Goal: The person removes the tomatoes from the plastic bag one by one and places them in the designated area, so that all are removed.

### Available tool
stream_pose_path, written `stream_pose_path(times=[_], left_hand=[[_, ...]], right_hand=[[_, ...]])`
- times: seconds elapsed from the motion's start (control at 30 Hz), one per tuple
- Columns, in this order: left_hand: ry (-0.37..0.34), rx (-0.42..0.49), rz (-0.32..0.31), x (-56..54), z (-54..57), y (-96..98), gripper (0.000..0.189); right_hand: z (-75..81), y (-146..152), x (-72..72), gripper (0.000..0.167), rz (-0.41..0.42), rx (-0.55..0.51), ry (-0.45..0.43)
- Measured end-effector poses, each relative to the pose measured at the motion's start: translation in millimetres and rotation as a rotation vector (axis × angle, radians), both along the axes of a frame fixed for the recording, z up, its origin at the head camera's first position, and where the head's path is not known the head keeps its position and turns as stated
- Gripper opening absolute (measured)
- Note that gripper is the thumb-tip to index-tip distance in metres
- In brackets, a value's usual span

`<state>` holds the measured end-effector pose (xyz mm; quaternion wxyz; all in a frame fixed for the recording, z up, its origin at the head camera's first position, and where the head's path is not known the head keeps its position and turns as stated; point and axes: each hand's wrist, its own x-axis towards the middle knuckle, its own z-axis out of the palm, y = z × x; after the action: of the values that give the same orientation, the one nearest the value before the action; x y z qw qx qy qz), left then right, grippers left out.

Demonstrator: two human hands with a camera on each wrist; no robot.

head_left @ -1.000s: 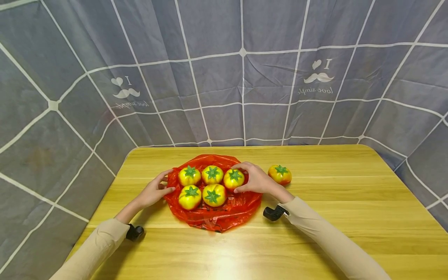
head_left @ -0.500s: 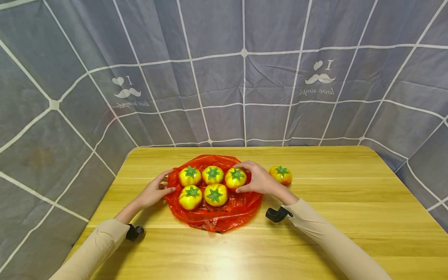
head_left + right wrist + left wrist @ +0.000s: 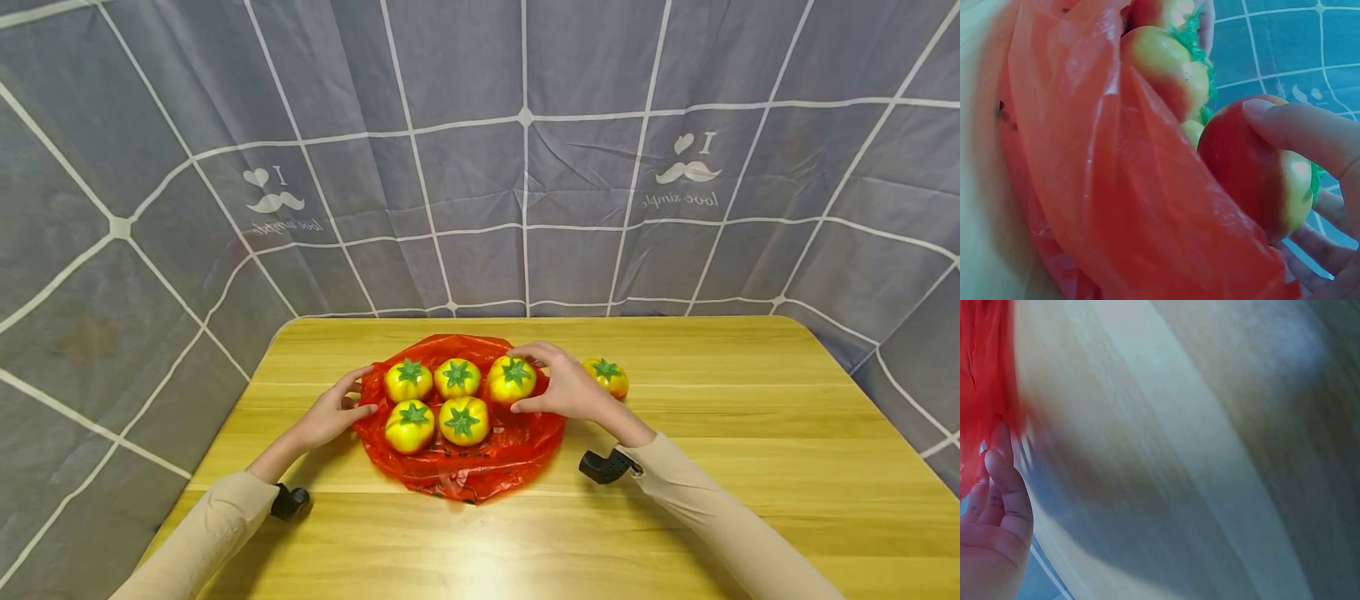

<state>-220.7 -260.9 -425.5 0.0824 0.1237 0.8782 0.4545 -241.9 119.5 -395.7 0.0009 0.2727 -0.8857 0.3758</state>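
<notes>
A red plastic bag (image 3: 480, 479) lies spread and crumpled on the table, with several yellow-red tomatoes (image 3: 464, 421) sitting in it, each topped by a green star-shaped leaf. My right hand (image 3: 562, 383) grips the rightmost tomato (image 3: 512, 380) between thumb and fingers, slightly raised from the others. In the right wrist view the thumb presses its red side, and the bag's edge hangs close in front. At the bag's left edge, my left hand (image 3: 333, 412) pinches the red plastic; the left wrist view has the thumb and fingertips at its rim.
Another tomato (image 3: 607, 377) stands on the wooden table (image 3: 712, 433) right of the bag, partly hidden behind my right hand. A grey curtain (image 3: 480, 192) with white lines closes off the back and sides.
My right hand has moved slightly right and up, carrying the rightmost tomato away from its neighbours. The left hand stays at the bag's left edge.
</notes>
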Motion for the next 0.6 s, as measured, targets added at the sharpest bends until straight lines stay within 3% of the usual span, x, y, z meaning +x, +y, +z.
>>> stream_pose_path(times=[0.6], left_hand=[[0.005,-0.014,0.008,-0.7,-2.5,-1.1,0.065]], right_hand=[[20.6,23.5,8.2,0.071,-0.072,-0.075,0.028]])
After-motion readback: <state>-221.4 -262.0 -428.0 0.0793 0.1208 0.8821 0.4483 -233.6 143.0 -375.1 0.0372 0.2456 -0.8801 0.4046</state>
